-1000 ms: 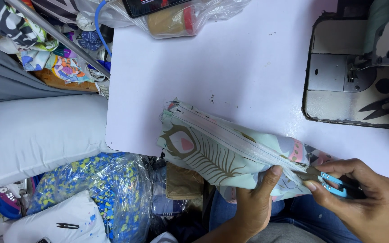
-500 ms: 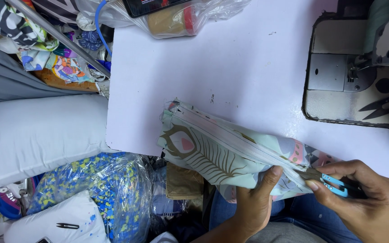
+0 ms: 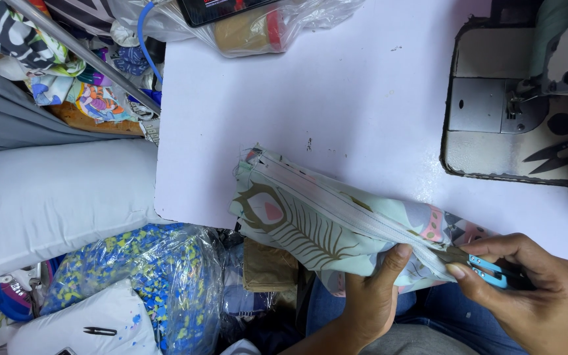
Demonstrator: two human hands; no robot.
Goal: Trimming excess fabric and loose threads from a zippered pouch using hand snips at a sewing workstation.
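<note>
A folded piece of printed fabric (image 3: 310, 220) with a peacock-feather pattern and a white zipper sewn along its top edge lies at the near edge of the white table (image 3: 310, 98). My left hand (image 3: 373, 296) grips the fabric from below, thumb on top. My right hand (image 3: 527, 296) pinches the fabric's right end and holds small blue thread snips (image 3: 488, 271) against it.
A sewing machine (image 3: 527, 105) stands at the right with black snips (image 3: 560, 154) on its bed. A plastic bag (image 3: 264, 26) lies at the table's far edge. A white pillow (image 3: 54, 204), bagged cloth (image 3: 152, 283) and fabric piles sit left of the table.
</note>
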